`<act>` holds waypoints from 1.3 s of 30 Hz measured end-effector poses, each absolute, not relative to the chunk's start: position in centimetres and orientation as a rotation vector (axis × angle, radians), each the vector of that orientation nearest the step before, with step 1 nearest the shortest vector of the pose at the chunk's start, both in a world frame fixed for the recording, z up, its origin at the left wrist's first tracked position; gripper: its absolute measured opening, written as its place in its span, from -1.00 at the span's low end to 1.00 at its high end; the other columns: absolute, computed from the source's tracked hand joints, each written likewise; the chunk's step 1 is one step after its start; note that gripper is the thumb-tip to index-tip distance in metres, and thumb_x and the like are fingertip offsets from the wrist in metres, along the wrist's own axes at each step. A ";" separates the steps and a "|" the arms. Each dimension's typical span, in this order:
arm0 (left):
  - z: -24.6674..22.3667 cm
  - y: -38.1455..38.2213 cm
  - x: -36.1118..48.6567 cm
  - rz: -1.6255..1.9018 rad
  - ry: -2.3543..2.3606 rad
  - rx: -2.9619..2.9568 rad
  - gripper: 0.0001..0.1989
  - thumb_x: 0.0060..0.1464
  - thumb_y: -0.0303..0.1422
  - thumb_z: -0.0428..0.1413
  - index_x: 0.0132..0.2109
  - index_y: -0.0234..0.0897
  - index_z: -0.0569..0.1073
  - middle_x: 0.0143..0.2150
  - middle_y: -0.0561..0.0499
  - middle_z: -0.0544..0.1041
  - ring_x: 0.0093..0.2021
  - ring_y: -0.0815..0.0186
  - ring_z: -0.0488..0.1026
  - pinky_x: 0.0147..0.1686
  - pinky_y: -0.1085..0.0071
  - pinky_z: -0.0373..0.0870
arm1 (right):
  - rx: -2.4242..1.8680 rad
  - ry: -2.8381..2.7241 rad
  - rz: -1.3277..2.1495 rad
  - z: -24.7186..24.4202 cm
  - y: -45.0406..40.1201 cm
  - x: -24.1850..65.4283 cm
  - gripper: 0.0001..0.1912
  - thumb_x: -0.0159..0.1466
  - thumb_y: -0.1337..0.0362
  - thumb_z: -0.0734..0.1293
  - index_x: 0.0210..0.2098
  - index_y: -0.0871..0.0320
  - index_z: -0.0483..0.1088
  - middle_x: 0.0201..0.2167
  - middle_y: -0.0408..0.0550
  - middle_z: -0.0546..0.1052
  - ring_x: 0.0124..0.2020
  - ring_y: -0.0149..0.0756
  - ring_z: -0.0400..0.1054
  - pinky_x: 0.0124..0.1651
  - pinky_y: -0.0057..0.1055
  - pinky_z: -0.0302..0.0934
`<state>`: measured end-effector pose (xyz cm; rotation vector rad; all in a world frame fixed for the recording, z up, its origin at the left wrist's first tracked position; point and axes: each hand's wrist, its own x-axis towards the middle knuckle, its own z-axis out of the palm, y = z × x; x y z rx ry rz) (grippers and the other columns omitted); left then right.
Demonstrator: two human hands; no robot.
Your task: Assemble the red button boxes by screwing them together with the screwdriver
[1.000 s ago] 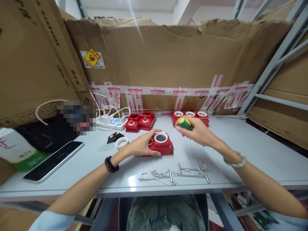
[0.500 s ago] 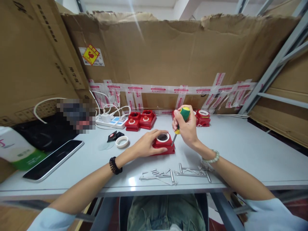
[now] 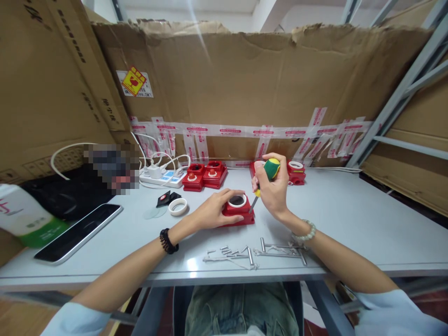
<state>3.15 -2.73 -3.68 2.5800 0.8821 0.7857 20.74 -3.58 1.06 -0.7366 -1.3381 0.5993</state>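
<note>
My left hand [image 3: 216, 209] grips a red box-shaped housing [image 3: 241, 218] by its left side, fingers behind and thumb across the front. On top of the housing is a white ring [image 3: 237, 200] around a dark round opening. My right hand [image 3: 273, 189] is closed around the green and yellow handle of a screwdriver [image 3: 270, 170]. Its metal shaft slants down to the right corner of the housing; the tip's exact contact is too small to make out. In front lie several loose screws [image 3: 229, 252] and metal T-shaped bars [image 3: 282, 249] with white string.
A loose white ring [image 3: 178, 206], clear discs [image 3: 154, 213] and small black packets [image 3: 168, 198] lie to the left. Further left are a phone [image 3: 79, 233] and a power strip [image 3: 163, 178]. Red housings [image 3: 205, 176] and others [image 3: 296, 172] stand along the back, before a cardboard wall [image 3: 224, 74].
My right hand has turned a little, tilting the screwdriver's handle slightly to the right. My left hand and the red housing stay in place.
</note>
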 end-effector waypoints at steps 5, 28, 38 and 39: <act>-3.7 -2.7 3.2 0.783 0.888 2.589 -0.40 0.11 -0.07 0.14 0.23 -0.17 0.24 -0.01 -0.12 0.45 -0.06 0.14 0.44 -0.03 0.20 0.39 | -0.776 -1.285 0.520 0.9 -3.8 20.7 -0.70 0.30 0.04 0.26 -0.06 -0.07 0.13 -0.55 -0.31 0.22 -0.72 -0.47 0.23 -0.68 -0.46 0.14; -3.5 -2.8 3.1 0.741 0.904 2.571 -0.39 0.11 -0.08 0.15 0.23 -0.20 0.24 0.03 -0.15 0.43 -0.04 0.13 0.43 -0.01 0.20 0.36 | -0.715 -1.217 0.519 0.7 -3.3 20.6 -0.73 0.27 0.07 0.30 -0.17 0.00 0.14 -0.47 -0.31 0.26 -0.74 -0.57 0.23 -0.74 -0.56 0.12; -3.8 -2.6 3.1 0.762 0.887 2.595 -0.41 0.12 -0.09 0.14 0.23 -0.18 0.23 -0.04 -0.12 0.44 -0.12 0.16 0.43 -0.10 0.23 0.38 | -0.841 -1.507 0.265 0.5 -3.7 20.7 -0.70 0.35 0.09 0.19 0.03 -0.01 0.13 -0.43 -0.21 0.34 -0.62 -0.45 0.29 -0.55 -0.42 0.22; -3.8 -2.6 3.1 0.766 0.885 2.600 -0.42 0.12 -0.09 0.14 0.22 -0.18 0.24 -0.05 -0.11 0.44 -0.12 0.16 0.43 -0.10 0.23 0.38 | -0.845 -1.561 0.191 0.5 -3.8 20.7 -0.69 0.35 0.11 0.18 0.05 0.01 0.14 -0.40 -0.18 0.37 -0.58 -0.43 0.30 -0.49 -0.41 0.23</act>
